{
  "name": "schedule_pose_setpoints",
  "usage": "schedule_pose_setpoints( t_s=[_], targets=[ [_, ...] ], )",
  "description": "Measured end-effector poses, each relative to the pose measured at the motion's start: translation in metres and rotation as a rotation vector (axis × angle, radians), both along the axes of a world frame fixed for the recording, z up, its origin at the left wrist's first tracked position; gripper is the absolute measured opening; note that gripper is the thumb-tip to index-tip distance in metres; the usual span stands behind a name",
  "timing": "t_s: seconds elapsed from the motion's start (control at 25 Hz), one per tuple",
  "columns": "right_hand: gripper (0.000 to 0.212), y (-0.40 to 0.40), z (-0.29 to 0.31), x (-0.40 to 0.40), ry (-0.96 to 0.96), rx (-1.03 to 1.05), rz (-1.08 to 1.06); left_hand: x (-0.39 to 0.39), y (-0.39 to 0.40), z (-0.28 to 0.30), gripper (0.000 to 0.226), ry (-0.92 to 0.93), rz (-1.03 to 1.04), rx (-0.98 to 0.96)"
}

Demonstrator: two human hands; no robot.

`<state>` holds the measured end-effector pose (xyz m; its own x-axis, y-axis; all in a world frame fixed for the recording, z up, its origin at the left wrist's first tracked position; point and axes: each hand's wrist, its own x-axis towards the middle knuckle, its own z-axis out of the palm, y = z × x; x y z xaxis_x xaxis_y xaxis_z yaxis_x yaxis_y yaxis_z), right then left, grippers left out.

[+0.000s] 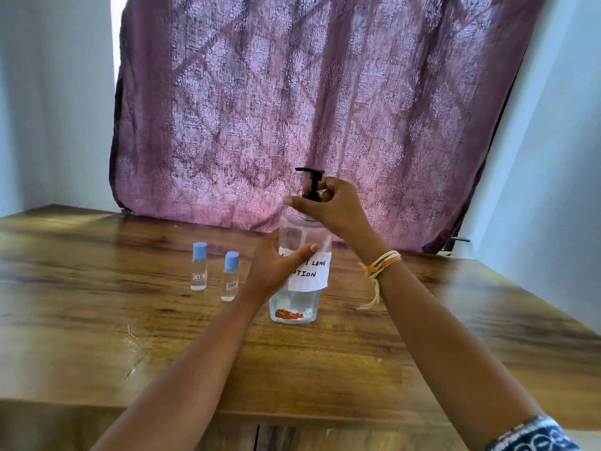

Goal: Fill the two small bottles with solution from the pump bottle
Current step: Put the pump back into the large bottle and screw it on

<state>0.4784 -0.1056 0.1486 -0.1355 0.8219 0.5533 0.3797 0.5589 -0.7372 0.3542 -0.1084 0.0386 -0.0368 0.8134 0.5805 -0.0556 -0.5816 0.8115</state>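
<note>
Two small bottles [215, 271] with blue caps stand capped on the desk [422, 359], just left of the pump bottle [297, 275]; their little red-bordered labels are too small for me to read. My left hand [276, 266] wraps the pump bottle's clear body and covers the start of its white label [312, 271], so I only make out "LENS" and "UTION". My right hand [328, 206] is closed around the black pump collar, hiding the neck; the pump head [310, 172] sticks up above it. A red-orange patch low on the bottle is blurred. A patterned purple curtain [292, 102] hangs behind
</note>
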Motion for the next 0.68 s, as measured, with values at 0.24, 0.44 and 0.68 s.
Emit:
schedule_pose_setpoints(
  t_s=[0.24,0.44,0.68],
  targets=[
    [0.047,-0.002,0.002,0.020,0.200,-0.234,0.436,0.000,0.000,-0.001,0.057,-0.002,-0.006,0.004],
    [0.047,-0.001,-0.001,0.007,0.113,-0.122,0.182,0.001,0.000,-0.001,0.049,-0.021,-0.006,-0.008],
    [0.042,0.002,0.000,0.015,0.165,-0.217,0.519,0.000,-0.002,0.000,0.019,-0.023,-0.027,0.016]
  ],
)
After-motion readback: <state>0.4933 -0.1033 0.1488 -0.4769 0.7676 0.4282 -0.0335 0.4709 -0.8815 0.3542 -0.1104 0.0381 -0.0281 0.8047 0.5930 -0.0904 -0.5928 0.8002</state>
